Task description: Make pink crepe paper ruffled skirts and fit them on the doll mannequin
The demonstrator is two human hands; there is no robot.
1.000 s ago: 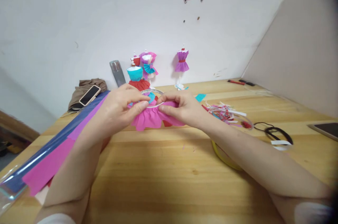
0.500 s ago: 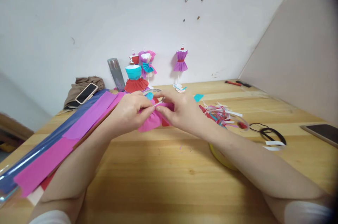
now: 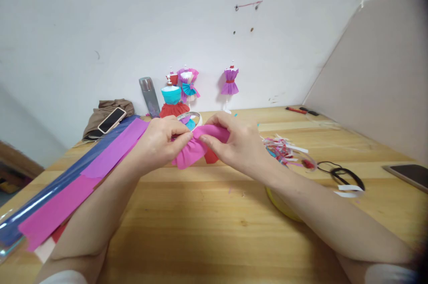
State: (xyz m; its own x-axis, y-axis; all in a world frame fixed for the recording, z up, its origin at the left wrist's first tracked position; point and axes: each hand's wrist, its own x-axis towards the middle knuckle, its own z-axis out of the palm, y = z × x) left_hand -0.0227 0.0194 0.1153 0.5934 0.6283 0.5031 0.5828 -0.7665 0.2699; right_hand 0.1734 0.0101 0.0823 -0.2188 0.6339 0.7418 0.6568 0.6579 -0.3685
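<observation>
Between my two hands, above the table, is a strip of pink crepe paper (image 3: 189, 154), gathered into pleats on its left part and smoother on the right. My left hand (image 3: 165, 139) pinches the gathered edge between thumb and index finger. On the other side, my right hand (image 3: 237, 141) holds the strip, its thumb against the near face and its fingers behind. A piece of red paper (image 3: 210, 156) shows below the strip. Just behind my hands lies a roll of tape (image 3: 197, 117), with purple and turquoise scraps by it.
Small dress forms in paper dresses, one turquoise and red (image 3: 171, 96), one purple (image 3: 229, 81), stand by the wall near a grey bottle (image 3: 149, 96). Long pink paper (image 3: 60, 206) lies at left beside a phone (image 3: 112, 120). At right are paper shreds (image 3: 282, 148) and a black cord (image 3: 347, 179).
My right hand has shifted slightly right, away from the left. More of the pink strip shows between them. The whole view has tipped up slightly.
</observation>
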